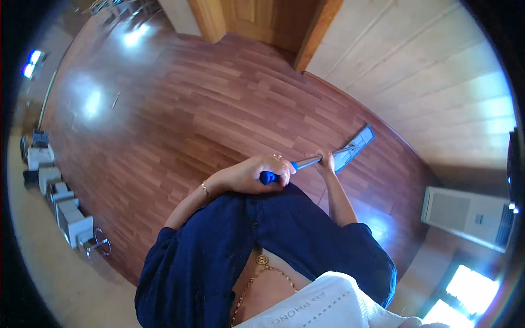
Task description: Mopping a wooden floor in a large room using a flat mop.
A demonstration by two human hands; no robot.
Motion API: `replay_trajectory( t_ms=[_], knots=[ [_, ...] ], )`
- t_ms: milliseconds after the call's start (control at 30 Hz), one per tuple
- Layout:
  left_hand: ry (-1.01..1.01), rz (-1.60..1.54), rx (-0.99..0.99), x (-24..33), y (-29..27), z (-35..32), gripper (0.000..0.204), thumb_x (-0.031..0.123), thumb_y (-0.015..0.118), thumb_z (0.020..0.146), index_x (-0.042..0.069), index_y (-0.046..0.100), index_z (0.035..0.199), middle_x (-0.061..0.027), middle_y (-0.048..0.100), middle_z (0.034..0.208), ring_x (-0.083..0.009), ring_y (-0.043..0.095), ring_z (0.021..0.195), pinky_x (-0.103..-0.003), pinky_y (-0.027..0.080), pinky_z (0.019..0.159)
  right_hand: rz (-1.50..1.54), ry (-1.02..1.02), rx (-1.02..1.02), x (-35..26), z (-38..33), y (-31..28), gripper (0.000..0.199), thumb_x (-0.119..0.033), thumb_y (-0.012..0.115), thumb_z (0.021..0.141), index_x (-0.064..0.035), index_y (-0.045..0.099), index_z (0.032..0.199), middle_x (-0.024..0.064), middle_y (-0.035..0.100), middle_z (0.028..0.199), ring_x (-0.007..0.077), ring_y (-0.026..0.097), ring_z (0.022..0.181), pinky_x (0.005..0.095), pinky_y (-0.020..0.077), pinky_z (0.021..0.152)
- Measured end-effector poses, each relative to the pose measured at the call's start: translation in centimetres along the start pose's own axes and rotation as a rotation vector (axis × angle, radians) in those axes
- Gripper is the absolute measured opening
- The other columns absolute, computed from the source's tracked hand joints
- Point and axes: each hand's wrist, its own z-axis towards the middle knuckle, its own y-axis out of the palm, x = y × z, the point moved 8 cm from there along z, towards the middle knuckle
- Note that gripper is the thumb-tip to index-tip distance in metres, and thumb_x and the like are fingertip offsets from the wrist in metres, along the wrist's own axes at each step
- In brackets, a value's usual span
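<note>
A flat mop with a metal pole [309,162] and a blue grip stretches to the right in front of me. Its flat blue-grey head [353,149] rests on the brown wood-plank floor, close to the base of the panelled wall. My left hand [269,170] is closed around the blue grip at the pole's top end, in front of my body. Farther along the pole, nearer the head, my right hand [326,162] is wrapped around the metal part.
A wooden door [268,21] in its frame stands ahead. The pale panelled wall [404,60] runs along the right, with a tall white air conditioner [465,216] nearby. White furniture [72,221] and a metal-ringed stool [100,242] line the left. A thin stick-like object [115,100] lies on the floor.
</note>
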Motion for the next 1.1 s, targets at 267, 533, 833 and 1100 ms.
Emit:
replay_trajectory(
  t_ms=[267, 533, 833, 1100],
  knots=[
    [-0.068, 0.136, 0.51, 8.6, -4.0, -9.4, 0.007, 0.002, 0.067, 0.072, 0.001, 0.061, 0.076, -0.0109, 0.061, 0.079, -0.0289, 0.063, 0.09, -0.038, 0.047, 0.082, -1.347, -1.11, -0.657, 1.2, -6.6, 22.4, 0.033, -0.025, 0.069, 0.077, -0.0065, 0.045, 0.062, 0.0134, 0.048, 0.062, 0.0337, 0.051, 0.061, 0.0434, 0.0396, 0.057],
    [0.123, 0.518, 0.741, 17.5, 0.5, -16.2, 0.011, 0.009, 0.069, 0.062, 0.003, 0.062, 0.068, -0.0085, 0.06, 0.063, -0.0241, 0.062, 0.058, -0.037, 0.054, 0.065, -1.375, -0.71, -1.348, 9.9, -15.9, 35.8, 0.006, -0.013, 0.059, 0.069, -0.0072, 0.061, 0.071, 0.0202, 0.062, 0.076, 0.0396, 0.06, 0.077, 0.0485, 0.0466, 0.065],
    [0.147, 0.946, 0.798, 25.7, 8.7, -18.3, 0.038, 0.039, 0.08, 0.072, 0.007, 0.07, 0.091, -0.001, 0.059, 0.058, -0.0152, 0.061, 0.053, -0.025, 0.032, 0.042, -1.323, -0.662, -2.018, 20.8, -31.7, 39.2, 0.015, -0.024, 0.067, 0.068, -0.0095, 0.063, 0.07, 0.0158, 0.064, 0.076, 0.0375, 0.062, 0.076, 0.0491, 0.0471, 0.064],
    [0.008, 1.247, 0.92, 28.8, 13.5, -19.1, 0.039, 0.049, 0.08, 0.067, 0.016, 0.069, 0.083, 0.0036, 0.059, 0.056, -0.0112, 0.062, 0.052, -0.021, 0.03, 0.046, -1.314, -0.59, -2.466, 24.4, -40.9, 36.4, 0.018, -0.029, 0.067, 0.071, -0.0126, 0.062, 0.064, 0.0139, 0.063, 0.068, 0.0373, 0.062, 0.069, 0.0485, 0.0474, 0.059]
  ],
)
